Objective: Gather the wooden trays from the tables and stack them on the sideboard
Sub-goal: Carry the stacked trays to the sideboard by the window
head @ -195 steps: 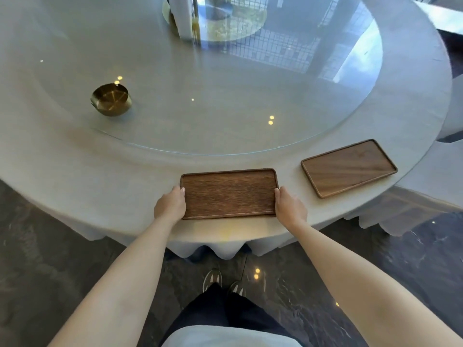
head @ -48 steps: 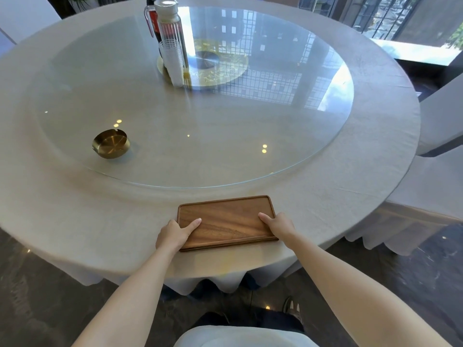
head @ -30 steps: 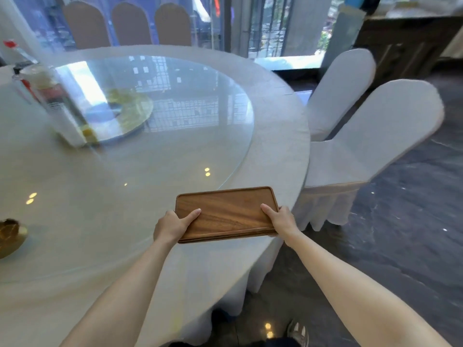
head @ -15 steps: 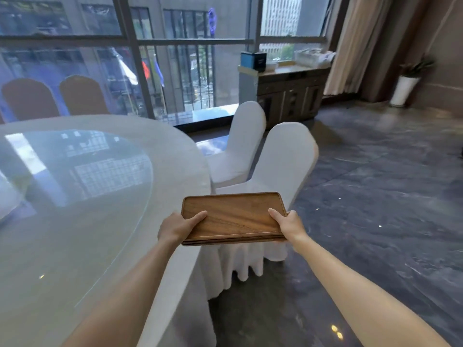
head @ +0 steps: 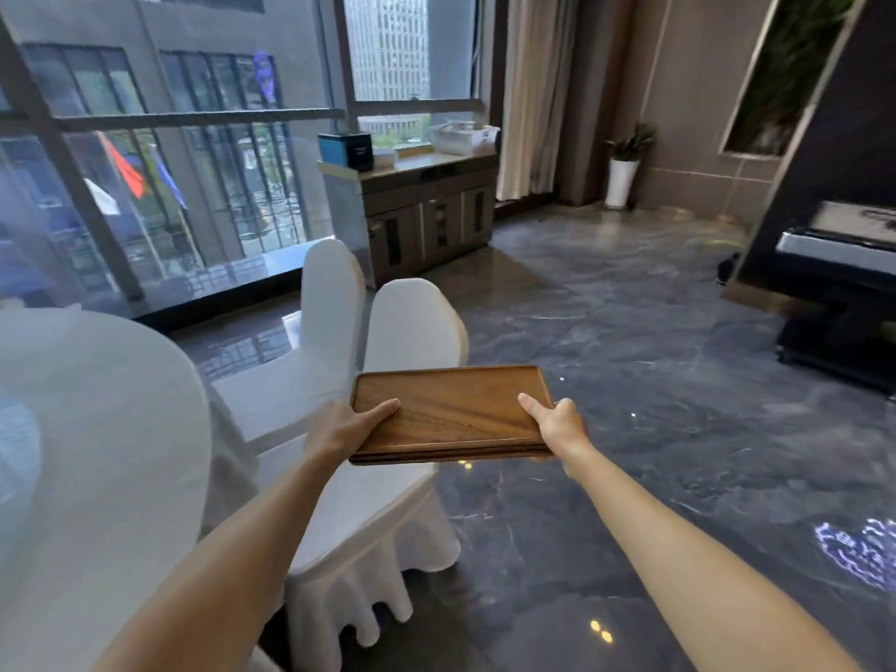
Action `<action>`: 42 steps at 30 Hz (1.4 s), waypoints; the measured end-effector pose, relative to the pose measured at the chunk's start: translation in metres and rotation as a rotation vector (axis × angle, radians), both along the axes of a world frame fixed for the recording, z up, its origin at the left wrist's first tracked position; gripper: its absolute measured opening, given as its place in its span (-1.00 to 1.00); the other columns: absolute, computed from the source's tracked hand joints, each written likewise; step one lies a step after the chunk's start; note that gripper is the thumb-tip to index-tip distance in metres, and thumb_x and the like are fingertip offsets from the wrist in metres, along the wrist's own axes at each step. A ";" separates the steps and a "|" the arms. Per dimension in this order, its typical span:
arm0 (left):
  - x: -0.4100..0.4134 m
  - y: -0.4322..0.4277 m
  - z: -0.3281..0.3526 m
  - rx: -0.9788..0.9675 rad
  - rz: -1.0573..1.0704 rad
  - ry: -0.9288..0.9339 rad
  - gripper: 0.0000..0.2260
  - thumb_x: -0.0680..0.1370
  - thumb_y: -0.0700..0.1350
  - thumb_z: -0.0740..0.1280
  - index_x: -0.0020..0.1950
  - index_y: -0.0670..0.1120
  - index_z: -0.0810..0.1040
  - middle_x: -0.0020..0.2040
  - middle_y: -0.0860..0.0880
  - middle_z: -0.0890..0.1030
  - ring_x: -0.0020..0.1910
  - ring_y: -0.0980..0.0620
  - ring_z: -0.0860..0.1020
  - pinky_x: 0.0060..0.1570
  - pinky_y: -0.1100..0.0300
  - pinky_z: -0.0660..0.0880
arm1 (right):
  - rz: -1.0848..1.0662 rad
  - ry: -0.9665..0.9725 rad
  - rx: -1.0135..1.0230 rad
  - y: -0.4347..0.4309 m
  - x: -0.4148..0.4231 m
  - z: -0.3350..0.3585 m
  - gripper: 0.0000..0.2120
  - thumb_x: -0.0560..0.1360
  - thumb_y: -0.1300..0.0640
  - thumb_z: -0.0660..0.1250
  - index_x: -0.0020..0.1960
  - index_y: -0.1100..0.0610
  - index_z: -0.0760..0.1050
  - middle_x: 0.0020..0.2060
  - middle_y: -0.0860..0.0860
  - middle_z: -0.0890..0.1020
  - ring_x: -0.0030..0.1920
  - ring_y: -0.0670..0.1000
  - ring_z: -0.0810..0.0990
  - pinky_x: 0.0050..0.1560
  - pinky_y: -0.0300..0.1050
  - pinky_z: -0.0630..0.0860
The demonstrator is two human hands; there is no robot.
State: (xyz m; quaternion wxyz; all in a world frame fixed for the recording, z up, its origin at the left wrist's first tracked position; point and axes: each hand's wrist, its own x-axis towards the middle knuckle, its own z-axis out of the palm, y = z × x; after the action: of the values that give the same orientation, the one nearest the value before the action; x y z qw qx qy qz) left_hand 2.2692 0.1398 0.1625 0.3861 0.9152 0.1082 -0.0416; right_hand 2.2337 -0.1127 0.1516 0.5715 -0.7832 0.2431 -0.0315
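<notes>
A stack of brown wooden trays (head: 451, 414) is held level in the air at the middle of the view, above a white-covered chair. My left hand (head: 344, 426) grips the stack's left end, thumb on top. My right hand (head: 557, 421) grips the right end, thumb also on top. The layered front edge shows more than one tray; I cannot tell the number. Across the room, a wooden sideboard (head: 426, 206) stands against the window.
The round table with its white cloth (head: 97, 429) lies to my left. Two white-covered chairs (head: 402, 332) stand directly ahead, between me and the sideboard. A blue box (head: 346, 147) and a white container (head: 463, 135) sit on the sideboard. A dark bench (head: 843, 283) stands right.
The second tray left the table and now lies in the stack. I lifted the stack off the table and turned right; the view swung from the table to the chairs and sideboard.
</notes>
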 end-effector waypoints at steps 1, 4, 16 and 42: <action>0.015 -0.013 -0.001 0.006 -0.015 0.003 -0.52 0.40 0.28 0.34 -0.39 -0.13 0.42 -0.19 -0.15 0.56 -0.18 -0.09 0.50 -0.17 0.13 0.37 | -0.016 0.007 -0.004 -0.012 0.011 -0.001 -0.45 0.50 -0.09 0.29 0.26 0.34 0.35 0.23 0.22 0.48 0.24 0.20 0.45 0.23 0.04 0.40; 0.071 -0.051 -0.012 -0.011 -0.065 -0.001 -0.51 0.40 0.28 0.34 -0.31 -0.18 0.49 -0.19 -0.15 0.57 -0.17 -0.11 0.52 -0.17 0.12 0.40 | -0.048 0.011 -0.020 -0.049 0.053 -0.007 -0.45 0.51 -0.10 0.28 0.26 0.34 0.34 0.21 0.20 0.48 0.21 0.19 0.45 0.07 -0.06 0.45; 0.351 -0.199 0.003 -0.050 -0.155 -0.059 -0.48 0.40 0.30 0.32 -0.12 -0.19 0.50 -0.15 -0.13 0.57 -0.15 -0.10 0.52 -0.14 0.12 0.40 | -0.126 -0.014 -0.055 -0.184 0.297 0.030 -0.44 0.54 -0.06 0.25 0.33 0.35 0.26 0.33 0.19 0.40 0.19 0.14 0.43 -0.35 -0.30 0.32; 0.890 -0.436 0.000 -0.052 0.067 -0.064 -0.39 0.30 0.40 0.32 -0.23 -0.20 0.55 -0.35 -0.05 0.53 -0.20 -0.13 0.58 -0.22 0.10 0.41 | 0.079 -0.053 -0.023 -0.448 0.892 0.027 -0.45 0.51 -0.08 0.29 0.27 0.32 0.31 0.19 0.11 0.47 0.08 0.11 0.45 -0.10 -0.11 0.48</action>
State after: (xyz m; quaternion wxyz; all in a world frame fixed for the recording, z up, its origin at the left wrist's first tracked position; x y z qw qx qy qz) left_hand 3.1592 -0.2964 0.1625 0.4141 0.9016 0.1254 -0.0023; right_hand 3.1261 -0.5609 0.1783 0.5694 -0.7976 0.1964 -0.0325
